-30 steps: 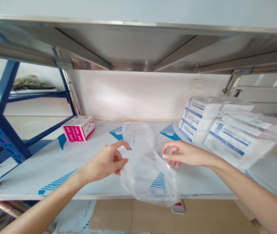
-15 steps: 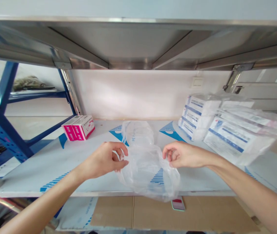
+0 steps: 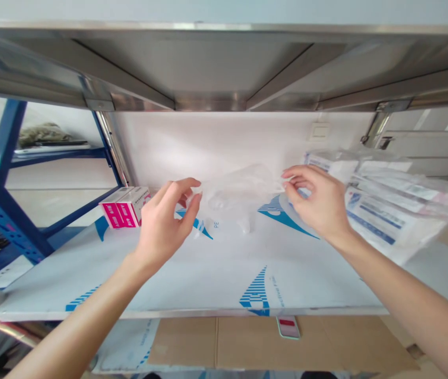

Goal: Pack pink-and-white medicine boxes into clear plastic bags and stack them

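A thin, see-through plastic bag (image 3: 247, 181) is stretched between my two hands above the back half of the shelf, its outline blurred. My left hand (image 3: 170, 218) pinches its left edge between thumb and fingertips. At the opposite edge, the thumb and fingers of my right hand (image 3: 318, 200) are closed on the film. The lower part of the bag hangs toward the film-covered shelf (image 3: 208, 279); whether it touches the surface I cannot tell.
A pink-and-white box (image 3: 123, 208) stands at the back left. Several plastic-wrapped white-and-blue packs (image 3: 381, 218) are stacked at the right. An upper metal shelf (image 3: 208, 68) hangs overhead. Below lie cardboard (image 3: 247, 347) and a phone (image 3: 288, 327).
Both hands have moved up and away toward the wall, carrying the plastic bag with them. The bag no longer hangs over the shelf's front edge.
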Action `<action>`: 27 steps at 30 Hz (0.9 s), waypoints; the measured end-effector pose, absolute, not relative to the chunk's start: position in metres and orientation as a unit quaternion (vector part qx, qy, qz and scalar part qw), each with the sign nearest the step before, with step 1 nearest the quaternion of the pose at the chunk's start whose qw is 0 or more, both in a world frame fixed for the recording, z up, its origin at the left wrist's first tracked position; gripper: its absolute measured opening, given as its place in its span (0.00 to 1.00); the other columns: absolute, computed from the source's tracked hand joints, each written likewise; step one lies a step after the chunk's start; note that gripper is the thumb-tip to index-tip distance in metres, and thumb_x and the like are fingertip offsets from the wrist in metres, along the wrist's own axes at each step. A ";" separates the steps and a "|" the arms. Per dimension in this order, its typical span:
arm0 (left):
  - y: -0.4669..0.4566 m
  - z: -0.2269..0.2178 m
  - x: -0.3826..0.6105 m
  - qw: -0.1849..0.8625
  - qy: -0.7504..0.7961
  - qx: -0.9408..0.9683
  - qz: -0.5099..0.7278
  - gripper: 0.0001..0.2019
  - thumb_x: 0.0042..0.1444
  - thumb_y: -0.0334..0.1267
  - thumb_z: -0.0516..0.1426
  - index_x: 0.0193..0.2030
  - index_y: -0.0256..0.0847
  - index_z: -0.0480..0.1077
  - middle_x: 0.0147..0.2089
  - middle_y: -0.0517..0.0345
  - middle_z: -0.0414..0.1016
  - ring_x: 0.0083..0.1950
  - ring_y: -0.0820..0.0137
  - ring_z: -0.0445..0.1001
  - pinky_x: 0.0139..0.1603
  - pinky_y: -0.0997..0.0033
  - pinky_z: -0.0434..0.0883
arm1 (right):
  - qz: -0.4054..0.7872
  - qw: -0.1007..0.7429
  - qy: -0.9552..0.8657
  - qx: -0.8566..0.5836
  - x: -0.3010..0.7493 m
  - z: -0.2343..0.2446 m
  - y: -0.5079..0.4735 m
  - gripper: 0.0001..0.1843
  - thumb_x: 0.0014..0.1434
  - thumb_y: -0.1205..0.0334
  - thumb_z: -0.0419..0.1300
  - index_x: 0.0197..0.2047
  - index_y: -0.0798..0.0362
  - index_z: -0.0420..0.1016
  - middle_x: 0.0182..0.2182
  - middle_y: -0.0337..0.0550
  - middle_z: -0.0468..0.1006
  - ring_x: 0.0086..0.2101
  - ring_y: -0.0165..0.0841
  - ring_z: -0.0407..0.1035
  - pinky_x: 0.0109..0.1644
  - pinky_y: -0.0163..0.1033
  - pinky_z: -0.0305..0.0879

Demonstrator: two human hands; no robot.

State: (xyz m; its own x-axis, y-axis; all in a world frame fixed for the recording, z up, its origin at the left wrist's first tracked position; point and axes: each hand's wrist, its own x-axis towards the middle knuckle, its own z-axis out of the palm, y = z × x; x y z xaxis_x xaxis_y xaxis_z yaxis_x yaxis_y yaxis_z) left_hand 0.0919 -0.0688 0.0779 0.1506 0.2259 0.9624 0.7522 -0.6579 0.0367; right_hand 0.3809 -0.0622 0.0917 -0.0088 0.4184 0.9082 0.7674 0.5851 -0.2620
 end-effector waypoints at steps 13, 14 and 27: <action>-0.120 -0.011 0.055 0.010 -0.367 -0.872 -0.323 0.15 0.66 0.39 0.54 0.58 0.47 0.67 0.30 0.66 0.70 0.29 0.74 0.73 0.34 0.76 0.72 | 0.015 0.376 -0.806 -0.457 0.392 -0.016 -0.150 0.09 0.64 0.69 0.53 0.43 0.49 0.72 0.34 0.40 0.76 0.31 0.31 0.71 0.36 0.36 0.70; -0.123 -0.009 0.053 0.016 -0.357 -0.880 -0.314 0.16 0.65 0.41 0.55 0.59 0.46 0.67 0.30 0.65 0.70 0.29 0.73 0.73 0.34 0.74 0.72 | 0.015 0.368 -0.812 -0.453 0.393 -0.015 -0.154 0.09 0.64 0.68 0.54 0.44 0.48 0.72 0.34 0.40 0.76 0.31 0.31 0.70 0.36 0.37 0.70; -0.058 -0.011 0.132 0.040 -0.639 -0.760 -0.116 0.39 0.63 0.63 0.47 0.74 0.43 0.51 0.77 0.38 0.44 0.75 0.33 0.40 0.69 0.38 0.52 | -0.013 0.157 -0.791 -0.591 0.331 -0.011 -0.046 0.40 0.67 0.39 0.45 0.74 0.54 0.52 0.74 0.53 0.45 0.71 0.54 0.36 0.73 0.58 0.40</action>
